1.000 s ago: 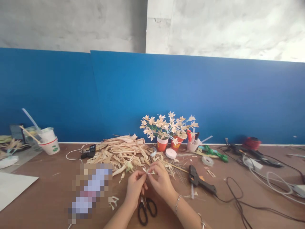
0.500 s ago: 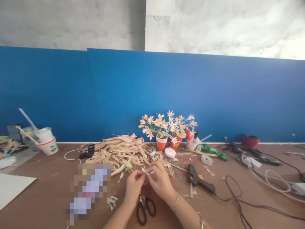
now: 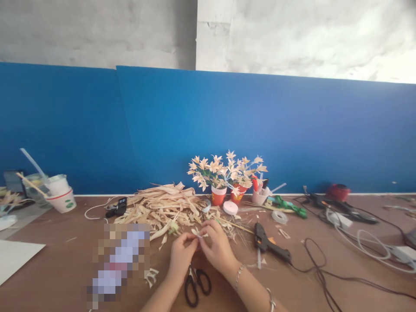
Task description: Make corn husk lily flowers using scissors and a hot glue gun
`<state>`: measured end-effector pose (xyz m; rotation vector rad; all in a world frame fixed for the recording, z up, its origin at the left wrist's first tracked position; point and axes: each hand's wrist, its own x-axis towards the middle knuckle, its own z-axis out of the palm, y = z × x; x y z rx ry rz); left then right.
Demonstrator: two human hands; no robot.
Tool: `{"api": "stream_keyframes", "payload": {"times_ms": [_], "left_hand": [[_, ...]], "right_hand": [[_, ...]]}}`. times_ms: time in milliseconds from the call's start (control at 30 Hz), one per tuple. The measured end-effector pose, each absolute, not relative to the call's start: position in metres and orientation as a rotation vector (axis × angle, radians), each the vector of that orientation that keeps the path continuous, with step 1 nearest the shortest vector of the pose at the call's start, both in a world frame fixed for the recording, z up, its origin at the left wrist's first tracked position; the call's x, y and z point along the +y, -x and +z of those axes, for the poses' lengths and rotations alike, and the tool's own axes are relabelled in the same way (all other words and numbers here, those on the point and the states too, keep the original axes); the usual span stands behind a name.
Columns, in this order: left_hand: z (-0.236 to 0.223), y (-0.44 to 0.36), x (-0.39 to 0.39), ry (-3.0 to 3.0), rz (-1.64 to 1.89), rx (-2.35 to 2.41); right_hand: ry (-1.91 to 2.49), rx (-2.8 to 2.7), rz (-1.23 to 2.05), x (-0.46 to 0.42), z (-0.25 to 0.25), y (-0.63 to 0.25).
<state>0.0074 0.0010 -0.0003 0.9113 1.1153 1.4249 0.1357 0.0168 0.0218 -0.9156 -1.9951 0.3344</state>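
Between the fingertips of both hands is a small pale husk flower [image 3: 196, 232], its thin petals poking up. My left hand [image 3: 181, 255] pinches it low from the left side. From the right, my right hand [image 3: 218, 250] has thumb and fingers closed around it; part of the flower is hidden behind them. Black-handled scissors [image 3: 203, 282] lie on the table just below the hands, blades partly covered by my left hand. A heap of dry corn husks [image 3: 162, 208] spreads behind the hands.
Finished husk flowers [image 3: 214, 167] stand in red paper cups by the blue partition [image 3: 156, 130]. A black glue gun [image 3: 271, 245] rests at right, its cable [image 3: 320, 268] looping across the table. White tape rolls [image 3: 230, 208], a white cup [image 3: 62, 200] and a pixelated item [image 3: 118, 264] lie around.
The whole scene has shifted slightly left as the camera turned. My hands stay together on the husk flower, with the fingers moved a little and its petals now showing less spread.
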Motion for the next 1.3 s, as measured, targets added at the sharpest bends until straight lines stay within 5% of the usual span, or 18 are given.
{"api": "stream_keyframes", "payload": {"times_ms": [433, 867, 1300], "left_hand": [[-0.009, -0.004, 0.003, -1.100, 1.429, 1.197], [-0.004, -0.006, -0.001, -1.108, 1.455, 1.208], [-0.007, -0.009, 0.001, -1.031, 1.304, 1.083]], "right_hand": [[0.847, -2.040, 0.254, 0.016, 0.024, -0.136], [1.030, -1.589, 0.953, 0.022, 0.019, -0.132], [1.000, -1.560, 1.237, 0.035, 0.014, -0.143]]}}
